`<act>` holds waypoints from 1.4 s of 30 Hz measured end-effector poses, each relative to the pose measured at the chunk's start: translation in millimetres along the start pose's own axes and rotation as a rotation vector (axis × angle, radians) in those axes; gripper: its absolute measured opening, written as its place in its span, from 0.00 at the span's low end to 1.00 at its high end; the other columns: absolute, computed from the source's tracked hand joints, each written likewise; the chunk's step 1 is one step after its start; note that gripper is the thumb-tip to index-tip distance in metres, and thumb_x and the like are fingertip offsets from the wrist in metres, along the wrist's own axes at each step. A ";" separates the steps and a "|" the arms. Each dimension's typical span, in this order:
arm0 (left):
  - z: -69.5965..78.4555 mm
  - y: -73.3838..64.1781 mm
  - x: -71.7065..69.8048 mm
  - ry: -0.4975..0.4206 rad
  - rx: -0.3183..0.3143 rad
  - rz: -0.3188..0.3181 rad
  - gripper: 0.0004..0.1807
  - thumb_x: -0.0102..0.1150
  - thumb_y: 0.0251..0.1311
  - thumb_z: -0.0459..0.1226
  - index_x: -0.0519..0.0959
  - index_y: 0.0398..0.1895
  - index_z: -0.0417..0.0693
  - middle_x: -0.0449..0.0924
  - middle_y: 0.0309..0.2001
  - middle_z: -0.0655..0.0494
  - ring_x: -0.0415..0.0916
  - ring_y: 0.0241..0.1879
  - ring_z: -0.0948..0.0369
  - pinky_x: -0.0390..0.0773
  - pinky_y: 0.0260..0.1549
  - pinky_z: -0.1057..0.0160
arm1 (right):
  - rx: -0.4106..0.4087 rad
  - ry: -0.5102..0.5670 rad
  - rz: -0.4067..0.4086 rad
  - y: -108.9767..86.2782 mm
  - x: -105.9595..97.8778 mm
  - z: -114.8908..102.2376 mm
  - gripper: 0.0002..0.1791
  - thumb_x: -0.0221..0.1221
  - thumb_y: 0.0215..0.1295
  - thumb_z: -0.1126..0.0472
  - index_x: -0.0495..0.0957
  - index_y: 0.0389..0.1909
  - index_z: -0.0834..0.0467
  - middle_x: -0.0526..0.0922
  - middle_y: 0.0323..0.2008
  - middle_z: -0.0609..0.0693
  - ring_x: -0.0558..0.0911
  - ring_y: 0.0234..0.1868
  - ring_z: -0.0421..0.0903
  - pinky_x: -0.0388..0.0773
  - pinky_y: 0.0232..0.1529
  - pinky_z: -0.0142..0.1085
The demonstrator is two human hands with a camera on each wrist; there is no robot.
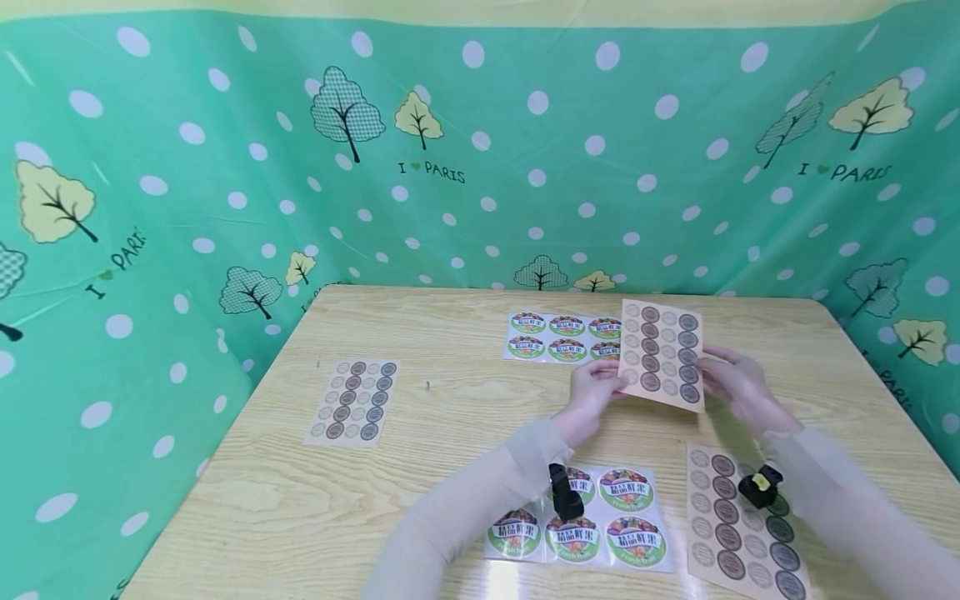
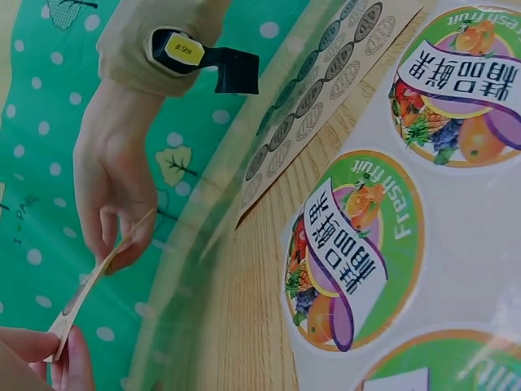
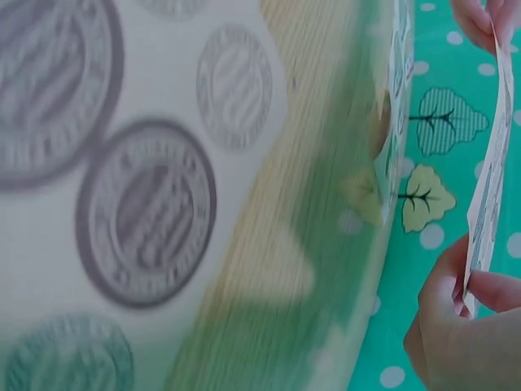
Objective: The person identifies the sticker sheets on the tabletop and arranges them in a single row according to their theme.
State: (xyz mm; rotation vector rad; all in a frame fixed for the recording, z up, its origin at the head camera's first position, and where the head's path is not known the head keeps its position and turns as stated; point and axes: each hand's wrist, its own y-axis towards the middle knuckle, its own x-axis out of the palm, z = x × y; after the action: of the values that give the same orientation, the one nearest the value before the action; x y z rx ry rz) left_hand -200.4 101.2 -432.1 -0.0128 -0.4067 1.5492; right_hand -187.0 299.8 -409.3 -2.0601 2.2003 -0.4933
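1. Pale sleeves point(image 1: 457, 508), nearest, are extending over the tabletop point(image 1: 247, 500).
2. Left hand point(image 1: 588, 398) and right hand point(image 1: 738, 385), apart, are pinching opposite edges of a raised, tilted sticker sheet point(image 1: 661, 354).
3. Far fruit-label sheet point(image 1: 566, 337): lying behind it, partly hidden.
4. Near fruit-label sheet point(image 1: 633, 521), near sticker sheet point(image 1: 731, 517): lying below the forearms.
5. Third sticker sheet point(image 1: 352, 404): lying well apart, leftward.
6. Green dotted cloth point(image 1: 510, 217): hanging behind.

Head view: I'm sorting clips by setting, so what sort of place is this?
Probably a makeshift indoor workspace, though the room beyond is hidden: a wooden table, green patterned cloth hung behind and beside it, and label sheets lying on top.
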 end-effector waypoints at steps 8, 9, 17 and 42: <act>2.4 -6.0 -14.4 0.022 0.010 -0.025 0.14 0.58 0.42 0.20 0.77 0.35 0.37 0.77 0.26 0.51 0.73 0.21 0.64 0.80 0.32 0.60 | 0.006 0.017 -0.010 -3.4 10.2 4.9 0.37 0.54 0.58 0.68 0.46 0.65 0.66 0.79 0.28 0.38 0.77 0.32 0.33 0.76 0.38 0.24; 3.2 -7.1 -17.0 0.030 0.013 -0.030 0.14 0.58 0.42 0.21 0.77 0.36 0.36 0.77 0.27 0.50 0.73 0.22 0.64 0.80 0.32 0.60 | 0.010 0.026 -0.011 -3.5 11.3 5.6 0.37 0.55 0.58 0.68 0.47 0.64 0.65 0.79 0.28 0.39 0.77 0.33 0.33 0.76 0.39 0.24; 7.8 -11.0 -33.7 0.042 0.017 -0.049 0.15 0.57 0.43 0.21 0.76 0.38 0.35 0.76 0.27 0.49 0.73 0.22 0.64 0.80 0.31 0.63 | 0.013 0.021 -0.033 -2.5 18.3 10.6 0.38 0.59 0.55 0.66 0.50 0.64 0.66 0.79 0.31 0.41 0.78 0.35 0.35 0.75 0.42 0.26; 18.5 -22.9 -78.6 0.063 -0.024 -0.064 0.17 0.55 0.45 0.20 0.74 0.42 0.33 0.78 0.29 0.46 0.76 0.23 0.62 0.80 0.30 0.64 | 0.087 0.016 -0.087 -14.0 57.8 7.8 0.37 0.56 0.57 0.68 0.47 0.64 0.67 0.79 0.32 0.41 0.79 0.36 0.36 0.74 0.47 0.29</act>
State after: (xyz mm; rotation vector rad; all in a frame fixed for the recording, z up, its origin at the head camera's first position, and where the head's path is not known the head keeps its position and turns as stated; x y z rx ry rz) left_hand -180.8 19.7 -428.1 -0.0658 -0.3725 1.4769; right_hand -176.6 240.9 -403.6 -2.1204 2.0651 -0.6038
